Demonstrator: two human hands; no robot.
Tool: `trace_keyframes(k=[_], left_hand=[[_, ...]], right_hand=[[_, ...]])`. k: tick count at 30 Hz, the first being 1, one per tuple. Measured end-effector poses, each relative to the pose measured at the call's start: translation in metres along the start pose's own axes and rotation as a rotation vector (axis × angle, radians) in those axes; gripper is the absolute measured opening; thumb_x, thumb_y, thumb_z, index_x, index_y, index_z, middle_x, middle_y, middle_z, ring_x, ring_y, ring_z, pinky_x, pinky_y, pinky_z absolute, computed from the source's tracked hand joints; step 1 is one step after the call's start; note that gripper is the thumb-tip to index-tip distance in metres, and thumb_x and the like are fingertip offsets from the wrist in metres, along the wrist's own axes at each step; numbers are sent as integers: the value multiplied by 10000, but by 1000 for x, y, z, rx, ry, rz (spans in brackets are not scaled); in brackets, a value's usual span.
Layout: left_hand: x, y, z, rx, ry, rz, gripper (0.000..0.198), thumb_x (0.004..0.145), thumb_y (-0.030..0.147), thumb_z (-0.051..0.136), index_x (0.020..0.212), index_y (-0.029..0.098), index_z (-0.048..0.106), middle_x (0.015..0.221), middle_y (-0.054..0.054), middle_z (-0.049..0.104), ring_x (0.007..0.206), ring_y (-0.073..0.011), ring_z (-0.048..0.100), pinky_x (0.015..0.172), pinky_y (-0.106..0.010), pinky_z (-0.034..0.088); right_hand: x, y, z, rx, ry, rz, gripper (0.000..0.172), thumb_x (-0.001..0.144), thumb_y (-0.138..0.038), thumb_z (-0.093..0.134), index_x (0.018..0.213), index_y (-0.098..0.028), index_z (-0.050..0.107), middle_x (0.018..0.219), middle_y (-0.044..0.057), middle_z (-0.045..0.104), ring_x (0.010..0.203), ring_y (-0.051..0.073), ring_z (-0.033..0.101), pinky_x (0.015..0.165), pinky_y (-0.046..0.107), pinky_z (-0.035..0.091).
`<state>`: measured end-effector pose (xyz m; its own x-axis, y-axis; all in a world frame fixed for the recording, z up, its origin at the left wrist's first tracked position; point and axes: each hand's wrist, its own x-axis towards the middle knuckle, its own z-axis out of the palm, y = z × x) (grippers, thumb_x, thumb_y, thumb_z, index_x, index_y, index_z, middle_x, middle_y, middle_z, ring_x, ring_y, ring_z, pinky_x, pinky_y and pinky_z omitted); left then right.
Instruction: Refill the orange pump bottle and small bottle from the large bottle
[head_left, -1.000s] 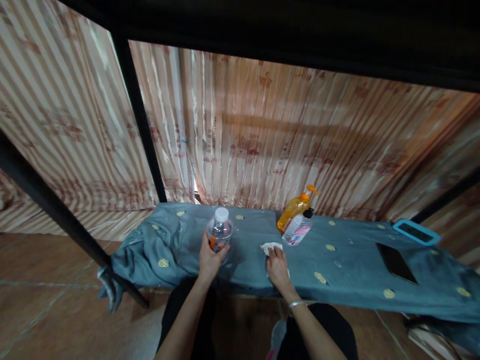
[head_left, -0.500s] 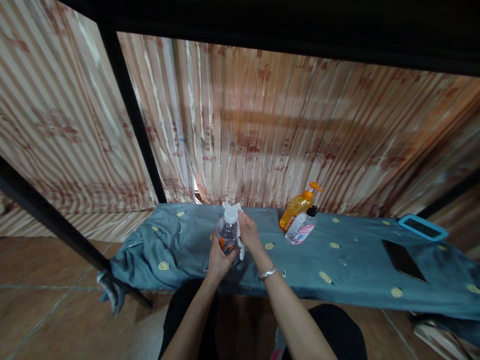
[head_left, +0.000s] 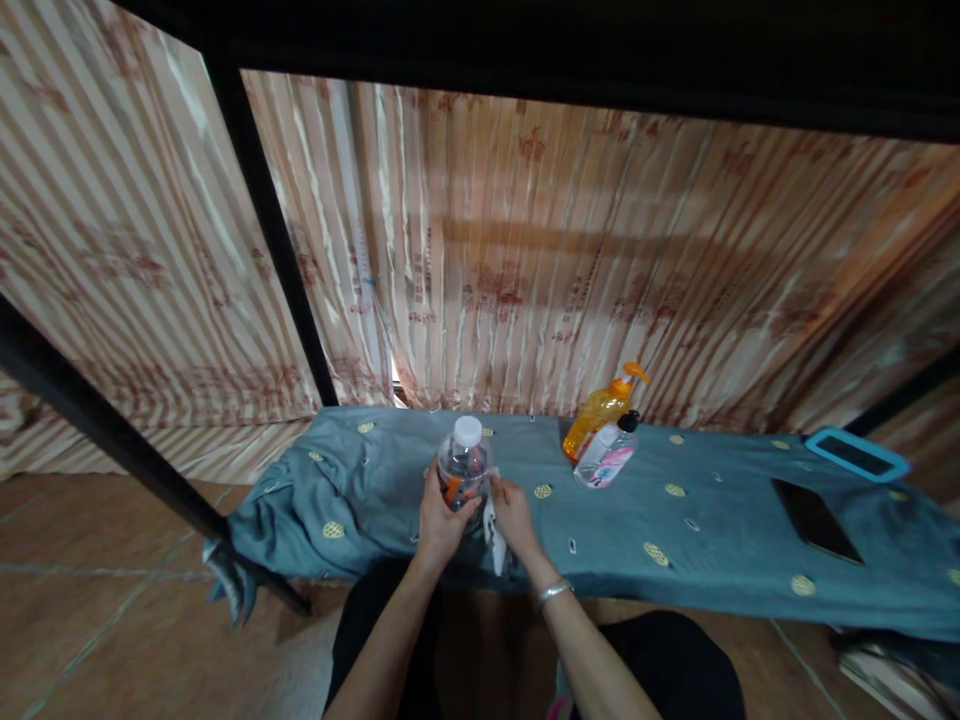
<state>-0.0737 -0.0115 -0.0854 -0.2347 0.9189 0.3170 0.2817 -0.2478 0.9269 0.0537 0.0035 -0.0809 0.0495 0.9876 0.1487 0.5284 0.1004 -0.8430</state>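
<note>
My left hand (head_left: 441,522) is wrapped round the lower part of a clear plastic bottle (head_left: 463,462) with a white cap and an orange label patch. The bottle stands roughly upright over the cloth-covered bench. Just to its right, my right hand (head_left: 513,512) is closed on a crumpled white tissue (head_left: 493,535), which hangs down below the fingers. A silver bangle sits on that wrist. My right fingertips are close to the bottle's side; whether they touch it I cannot tell.
An orange pump bottle (head_left: 596,420) and a clear black-capped bottle (head_left: 609,455) stand to the right. Farther right lie a black phone (head_left: 817,522) and a blue-framed device (head_left: 857,455) on the blue-grey cloth (head_left: 727,540). Dark metal posts (head_left: 274,225) and a striped curtain (head_left: 510,250) rise behind.
My right hand has moved down and slightly right with the tissue, away from the bottle's upper side. The tissue now hangs lower. My left hand keeps its hold on the bottle.
</note>
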Motion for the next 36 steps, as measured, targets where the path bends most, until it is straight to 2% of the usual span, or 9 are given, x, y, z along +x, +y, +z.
trace_keyframes(k=[4, 8, 11, 15, 18, 22, 25, 29, 36], left_hand=[[1, 0, 4, 152, 92, 25, 726, 561, 223, 729, 1213, 131, 423, 1162, -134, 511, 1145, -295, 472, 994, -467, 374], [0, -2, 4, 84, 66, 34, 675, 553, 202, 716, 1168, 158, 440, 1144, -116, 526, 1113, -281, 500, 989, -464, 380], [-3, -2, 0, -47, -32, -30, 665, 601, 229, 695, 1197, 180, 403, 1077, -83, 584, 991, -231, 585, 916, -409, 444], [-4, 1, -6, -93, -75, -94, 667, 571, 174, 708, 1178, 187, 431, 999, -50, 633, 901, -204, 625, 857, -372, 478], [2, 0, -9, -104, -58, -119, 692, 559, 167, 737, 1186, 184, 444, 1001, -64, 656, 885, -211, 639, 843, -378, 487], [20, 0, -17, -53, 37, -120, 687, 561, 193, 765, 1184, 195, 474, 1058, -82, 659, 939, -237, 636, 873, -408, 479], [35, 0, -23, 1, 99, -127, 726, 578, 188, 751, 1235, 192, 442, 1109, -90, 645, 962, -234, 634, 881, -390, 481], [46, -4, -27, 23, 145, -121, 785, 612, 184, 726, 1312, 187, 372, 1146, -104, 630, 1023, -230, 619, 916, -377, 466], [46, -8, -31, 26, 156, -134, 838, 620, 233, 742, 1351, 187, 334, 1174, -113, 617, 1027, -236, 622, 908, -378, 481]], right_hand=[[19, -43, -22, 52, 64, -87, 557, 914, -540, 145, 827, -188, 568, 811, 67, 664, 783, 191, 598, 694, 271, 450], [20, -56, -11, 55, 45, -85, 582, 941, -449, 87, 903, -173, 598, 925, 99, 677, 923, 191, 603, 800, 269, 449], [6, -35, 11, 32, -20, -11, 679, 939, -404, -19, 915, -140, 606, 824, 123, 693, 801, 185, 654, 703, 257, 482], [-10, 5, 15, -98, -87, 1, 497, 949, -392, 185, 831, -161, 609, 792, 125, 704, 746, 211, 672, 672, 270, 473], [-9, 30, -17, -236, -51, 7, 450, 937, -373, 240, 721, -183, 587, 744, 138, 690, 746, 256, 668, 693, 312, 463], [1, 65, -73, -399, 145, 85, 559, 941, -366, 118, 907, -75, 594, 872, 251, 656, 884, 336, 639, 782, 413, 453], [5, 88, -83, -493, 169, 47, 435, 895, -309, 342, 1050, 26, 572, 1090, 310, 589, 1092, 375, 535, 942, 470, 380], [14, 89, -37, -557, 119, -62, 454, 776, -18, 347, 1192, 47, 518, 1273, 305, 488, 1209, 344, 440, 1020, 496, 316], [2, 23, 68, -502, -99, -412, 437, 808, -30, 392, 1220, -47, 536, 1286, 213, 528, 1240, 266, 426, 1048, 417, 351]])
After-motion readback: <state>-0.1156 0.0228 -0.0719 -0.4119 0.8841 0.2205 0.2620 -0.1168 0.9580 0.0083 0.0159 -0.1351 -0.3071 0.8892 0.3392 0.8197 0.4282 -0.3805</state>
